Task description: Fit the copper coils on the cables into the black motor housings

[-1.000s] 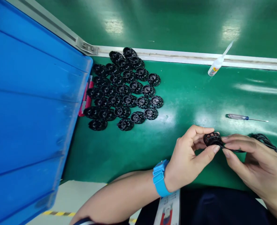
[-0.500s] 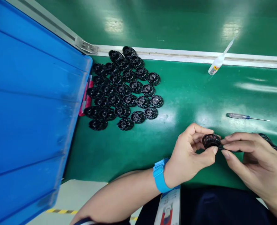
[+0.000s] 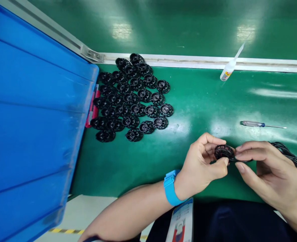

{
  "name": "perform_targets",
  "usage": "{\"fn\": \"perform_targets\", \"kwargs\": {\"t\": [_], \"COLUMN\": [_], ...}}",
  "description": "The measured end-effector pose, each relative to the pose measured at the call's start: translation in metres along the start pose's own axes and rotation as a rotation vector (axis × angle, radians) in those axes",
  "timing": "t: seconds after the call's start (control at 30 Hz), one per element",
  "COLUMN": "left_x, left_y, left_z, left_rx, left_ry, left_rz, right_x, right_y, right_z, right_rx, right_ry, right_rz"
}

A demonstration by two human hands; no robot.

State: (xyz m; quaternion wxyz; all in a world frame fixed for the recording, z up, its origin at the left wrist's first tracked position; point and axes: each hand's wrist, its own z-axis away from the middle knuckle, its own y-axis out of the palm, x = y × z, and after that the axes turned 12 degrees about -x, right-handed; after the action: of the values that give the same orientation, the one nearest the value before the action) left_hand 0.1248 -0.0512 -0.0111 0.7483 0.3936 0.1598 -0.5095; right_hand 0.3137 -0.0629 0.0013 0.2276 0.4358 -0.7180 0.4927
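My left hand [image 3: 202, 166], with a blue wrist strap [image 3: 171, 188], grips a small round black slotted plastic part [image 3: 224, 152] between thumb and fingers. The part is tilted, its open side partly showing. Close on its right, my right hand [image 3: 274, 171] has its thumb and fingers about a thin black cable [image 3: 246, 161] that runs up to the part. Whether the cable passes into the part is hidden by the fingertips. Behind the right hand lies a coiled bundle of black cable [image 3: 293, 158] on the green table [image 3: 143, 158].
Several similar black round parts [image 3: 138, 110] stand grouped at left, beside a large blue bin [image 3: 37, 134] and a pink-red item [image 3: 94, 109]. A screwdriver [image 3: 261, 124] lies beyond my right hand. Farther back, a white nozzle bottle [image 3: 229, 69] stands near the pale rail [image 3: 183, 64].
The whole view has shifted slightly. The black part has turned a little in my left hand, and both hands keep their hold close together.
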Motion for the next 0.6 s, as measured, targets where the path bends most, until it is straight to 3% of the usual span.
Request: {"fn": "perform_targets", "kwargs": {"t": [0.6], "left_x": [-0.0063], "left_y": [-0.0060], "left_z": [0.0021], "left_rx": [0.067], "left_ry": [-0.150], "left_rz": [0.066], "right_x": [-0.0018], "right_y": [0.0048], "right_z": [-0.0023], "right_rx": [0.022], "right_ry": [0.148], "right_rz": [-0.115]}}
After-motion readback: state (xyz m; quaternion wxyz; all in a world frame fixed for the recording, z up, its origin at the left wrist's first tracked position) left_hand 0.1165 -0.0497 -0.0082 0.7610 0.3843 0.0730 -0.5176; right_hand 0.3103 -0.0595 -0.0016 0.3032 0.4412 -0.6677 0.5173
